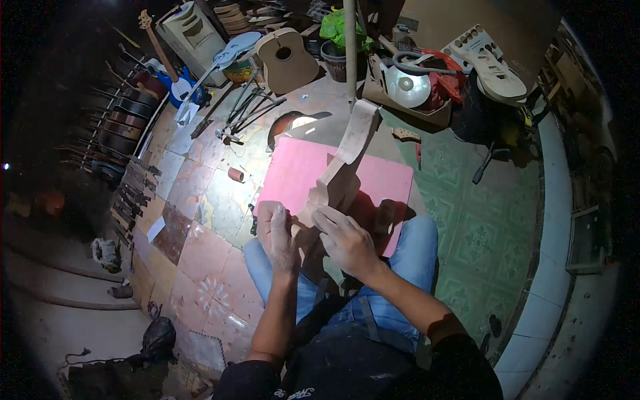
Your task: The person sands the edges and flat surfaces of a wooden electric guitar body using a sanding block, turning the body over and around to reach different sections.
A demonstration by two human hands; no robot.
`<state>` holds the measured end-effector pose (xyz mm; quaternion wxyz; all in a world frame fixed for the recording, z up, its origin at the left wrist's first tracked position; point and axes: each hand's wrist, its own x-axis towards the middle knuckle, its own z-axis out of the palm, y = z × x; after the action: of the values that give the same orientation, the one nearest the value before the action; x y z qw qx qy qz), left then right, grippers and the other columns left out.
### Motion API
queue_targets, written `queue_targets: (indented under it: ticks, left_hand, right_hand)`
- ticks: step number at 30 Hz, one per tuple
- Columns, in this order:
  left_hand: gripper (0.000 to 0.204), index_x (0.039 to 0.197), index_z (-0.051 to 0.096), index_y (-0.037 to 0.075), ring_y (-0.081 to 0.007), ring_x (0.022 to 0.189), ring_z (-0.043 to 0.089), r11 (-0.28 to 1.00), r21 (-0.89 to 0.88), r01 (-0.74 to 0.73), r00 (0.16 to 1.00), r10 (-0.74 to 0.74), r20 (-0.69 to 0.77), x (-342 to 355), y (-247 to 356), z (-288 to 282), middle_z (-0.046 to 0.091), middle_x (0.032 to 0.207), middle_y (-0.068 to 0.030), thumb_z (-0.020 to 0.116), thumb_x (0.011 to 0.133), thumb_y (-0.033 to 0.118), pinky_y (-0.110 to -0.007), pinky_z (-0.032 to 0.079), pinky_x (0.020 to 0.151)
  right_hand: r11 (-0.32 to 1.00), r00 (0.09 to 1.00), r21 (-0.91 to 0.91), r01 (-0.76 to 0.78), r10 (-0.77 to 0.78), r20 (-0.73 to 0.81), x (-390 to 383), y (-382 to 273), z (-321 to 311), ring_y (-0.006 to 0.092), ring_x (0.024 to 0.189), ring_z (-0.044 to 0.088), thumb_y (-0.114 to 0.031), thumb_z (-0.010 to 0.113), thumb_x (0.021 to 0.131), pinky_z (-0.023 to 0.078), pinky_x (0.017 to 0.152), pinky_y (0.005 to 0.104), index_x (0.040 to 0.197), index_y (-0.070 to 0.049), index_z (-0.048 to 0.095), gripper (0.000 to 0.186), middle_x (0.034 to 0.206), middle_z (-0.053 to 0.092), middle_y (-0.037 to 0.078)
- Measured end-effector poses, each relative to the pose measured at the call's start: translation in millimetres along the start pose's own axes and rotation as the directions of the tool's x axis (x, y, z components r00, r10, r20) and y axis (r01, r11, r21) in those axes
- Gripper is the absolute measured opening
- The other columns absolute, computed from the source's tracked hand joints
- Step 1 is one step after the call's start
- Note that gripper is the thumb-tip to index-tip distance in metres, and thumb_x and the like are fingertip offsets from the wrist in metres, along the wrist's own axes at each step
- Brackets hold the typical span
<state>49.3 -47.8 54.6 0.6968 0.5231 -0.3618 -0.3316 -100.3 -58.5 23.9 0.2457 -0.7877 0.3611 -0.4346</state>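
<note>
A bare, pale wooden workpiece with a curved, stepped outline, like an unfinished guitar part seen edge on, stands tilted between my knees and points away from me. My left hand is closed at the left of its near end, thumb up and fingers curled; whatever is inside them is hidden. From the right, my right hand presses its bent fingers together against the wood's near part. Light dust covers both hands. Beneath the workpiece lies a pink board, partly in shadow.
A small brown roll lies on the tiles left of the board. Metal stands, an acoustic guitar body and a dark bucket are farther back. An upright pole rises beyond the workpiece. A cardboard box holds a round lamp.
</note>
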Motion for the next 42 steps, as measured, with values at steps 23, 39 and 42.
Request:
queue_targets:
  ticks: [23,39,42]
  left_hand:
    - [0.021,0.093,0.049,0.003,-0.0157,0.078,0.044,0.744,0.577,-0.338,0.937,0.324,0.13,-3.9,-2.1,-2.6,0.044,0.088,-0.0041,0.046,0.103,0.021,-0.029,0.042,0.071]
    - [0.029,0.089,0.047,0.002,-0.0155,0.081,0.043,0.893,0.41,-0.183,0.983,0.164,0.082,4.9,3.2,0.6,0.043,0.086,-0.0048,0.04,0.106,0.024,-0.029,0.039,0.076]
    - [0.027,0.089,0.047,0.003,-0.0154,0.08,0.043,0.729,0.62,-0.289,0.957,0.231,0.174,3.3,8.0,5.6,0.043,0.086,-0.0047,0.04,0.106,0.022,-0.03,0.039,0.076]
  right_hand:
    - [0.939,0.984,0.295,-0.18,0.176,0.04,3.2,-53.7,8.2,0.0447,0.114,0.061,-0.001,0.055,0.087,0.055,0.087,0.0448,0.141,0.004,0.048,0.055,0.14,0.051,0.029]
    - [0.925,0.965,0.283,-0.253,0.218,0.148,7.0,-35.9,14.6,0.0352,0.133,0.051,0.012,0.047,0.078,0.053,0.098,0.0373,0.14,0.008,0.048,0.062,0.147,0.046,0.026]
    - [0.862,0.962,0.429,-0.271,0.234,0.138,-12.1,-10.5,26.0,0.0412,0.124,0.056,0.005,0.049,0.086,0.052,0.098,0.043,0.138,0.004,0.048,0.052,0.146,0.047,0.025]
